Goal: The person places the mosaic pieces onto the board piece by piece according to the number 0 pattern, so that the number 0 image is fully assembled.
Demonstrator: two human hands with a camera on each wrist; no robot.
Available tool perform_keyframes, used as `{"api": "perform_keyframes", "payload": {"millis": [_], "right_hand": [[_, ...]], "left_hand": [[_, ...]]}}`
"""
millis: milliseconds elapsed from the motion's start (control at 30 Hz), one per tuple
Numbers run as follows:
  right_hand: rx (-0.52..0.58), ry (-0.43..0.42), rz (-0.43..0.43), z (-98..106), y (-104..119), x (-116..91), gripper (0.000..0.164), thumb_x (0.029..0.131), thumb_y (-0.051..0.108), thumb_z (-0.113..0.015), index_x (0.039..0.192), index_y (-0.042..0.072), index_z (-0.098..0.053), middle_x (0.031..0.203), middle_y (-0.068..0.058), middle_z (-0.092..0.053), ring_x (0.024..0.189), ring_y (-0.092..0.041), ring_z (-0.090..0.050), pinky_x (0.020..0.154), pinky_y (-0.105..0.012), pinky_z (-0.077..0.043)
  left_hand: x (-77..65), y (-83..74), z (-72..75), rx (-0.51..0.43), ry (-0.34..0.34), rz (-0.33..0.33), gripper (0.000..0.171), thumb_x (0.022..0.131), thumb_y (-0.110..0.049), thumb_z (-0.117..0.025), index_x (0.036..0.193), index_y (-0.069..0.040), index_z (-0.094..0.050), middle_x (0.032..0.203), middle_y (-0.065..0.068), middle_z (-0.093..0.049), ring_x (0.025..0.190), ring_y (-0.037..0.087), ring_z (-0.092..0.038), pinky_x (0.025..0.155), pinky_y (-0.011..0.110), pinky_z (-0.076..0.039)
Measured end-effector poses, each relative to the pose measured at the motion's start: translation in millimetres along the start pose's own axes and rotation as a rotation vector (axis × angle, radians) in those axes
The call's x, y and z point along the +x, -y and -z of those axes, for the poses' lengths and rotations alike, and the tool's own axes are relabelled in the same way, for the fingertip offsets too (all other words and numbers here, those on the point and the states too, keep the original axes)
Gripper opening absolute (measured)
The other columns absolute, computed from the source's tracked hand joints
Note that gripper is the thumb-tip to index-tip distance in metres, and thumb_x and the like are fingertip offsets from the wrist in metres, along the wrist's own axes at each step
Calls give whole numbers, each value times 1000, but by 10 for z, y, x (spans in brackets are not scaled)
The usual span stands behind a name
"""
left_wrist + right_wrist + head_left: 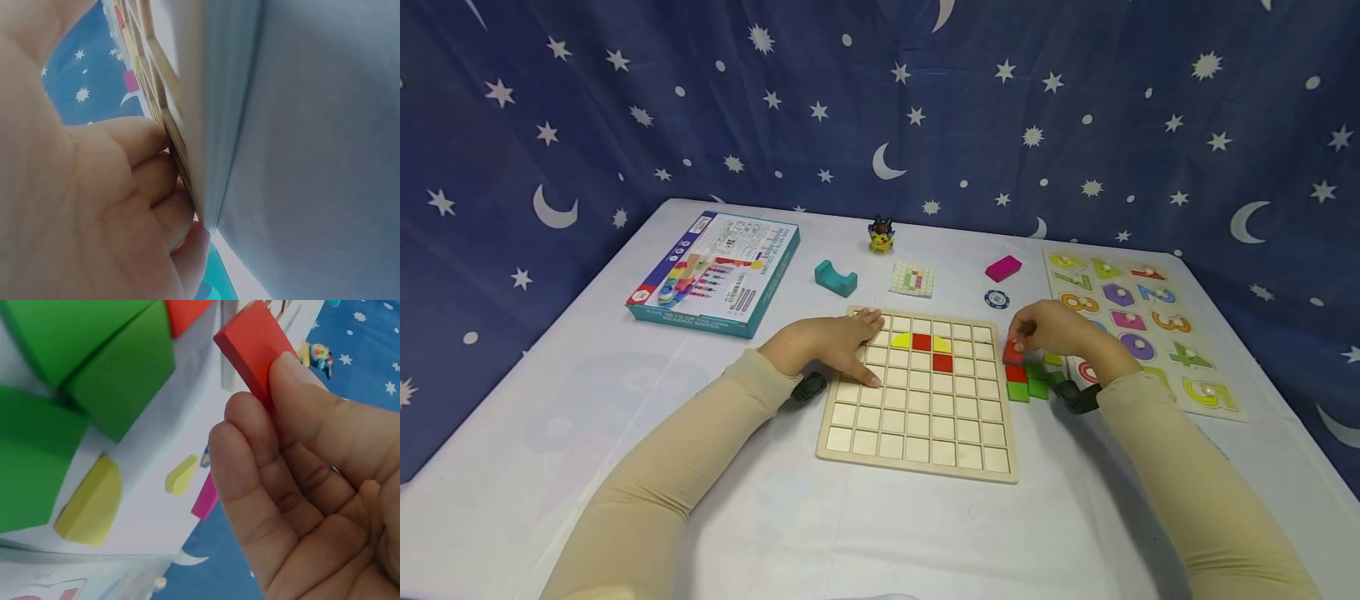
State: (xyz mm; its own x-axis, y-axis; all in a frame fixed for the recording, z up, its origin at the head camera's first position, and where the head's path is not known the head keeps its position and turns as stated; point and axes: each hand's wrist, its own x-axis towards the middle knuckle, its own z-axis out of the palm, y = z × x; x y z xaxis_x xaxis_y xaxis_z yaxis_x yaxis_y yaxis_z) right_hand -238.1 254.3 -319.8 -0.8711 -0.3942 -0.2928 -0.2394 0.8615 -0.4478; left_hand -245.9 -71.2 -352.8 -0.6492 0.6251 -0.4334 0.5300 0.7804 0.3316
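Left hand [838, 342] on board [917, 422] — right [1051, 327] pinches red tile [255, 349].

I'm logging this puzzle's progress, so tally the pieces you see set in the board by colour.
Red squares: 2
Yellow pieces: 2
Total in the board: 4
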Motion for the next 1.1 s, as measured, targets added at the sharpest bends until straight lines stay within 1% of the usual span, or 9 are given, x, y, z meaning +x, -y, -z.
{"api": "perform_keyframes", "payload": {"millis": [200,300,567,767,933,1100], "right_hand": [[12,-9,46,-30,89,-1,9,83,0,-62,89,4,-66,75,-2,-58,74,-17,-51,68,-28,-45],[12,-9,68,-60,160,15,10,83,0,-62,90,4,-67,76,-3,-58,75,-18,-51,69,-28,-46],[18,18,96,-190,340,111,7,81,3,-67,87,7,-67,79,-1,-61,77,-16,-52,70,-28,-45],[40,34,168,-299,456,180,7,80,4,-68,87,7,-68,76,0,-62,73,-15,-52,66,-26,-46],[57,61,179,-369,551,204,9,81,4,-68,89,6,-68,78,-1,-61,75,-15,-51,68,-26,-45],[62,90,195,-424,623,225,7,80,4,-68,86,8,-68,78,0,-61,75,-15,-51,69,-26,-45]], "left_hand": [[7,4,4,7,4,-1,105,78,-56,-64,148,-6,-4,155,8,5,143,23,6,116,39,-6],[8,7,2,6,4,1,105,78,-56,-64,148,-6,-4,155,7,5,143,23,6,116,39,-6],[8,9,-3,0,0,4,105,78,-56,-64,148,-7,-5,155,7,4,143,22,5,116,39,-6],[3,8,-4,-7,-1,9,105,78,-55,-65,148,-7,-4,155,6,4,143,22,5,116,38,-6],[7,7,-10,-9,-4,6,105,78,-55,-65,148,-7,-4,155,6,4,143,22,4,116,38,-7],[10,5,-9,-3,-8,9,105,77,-55,-65,148,-8,-5,155,6,4,143,21,4,116,38,-7]]}}
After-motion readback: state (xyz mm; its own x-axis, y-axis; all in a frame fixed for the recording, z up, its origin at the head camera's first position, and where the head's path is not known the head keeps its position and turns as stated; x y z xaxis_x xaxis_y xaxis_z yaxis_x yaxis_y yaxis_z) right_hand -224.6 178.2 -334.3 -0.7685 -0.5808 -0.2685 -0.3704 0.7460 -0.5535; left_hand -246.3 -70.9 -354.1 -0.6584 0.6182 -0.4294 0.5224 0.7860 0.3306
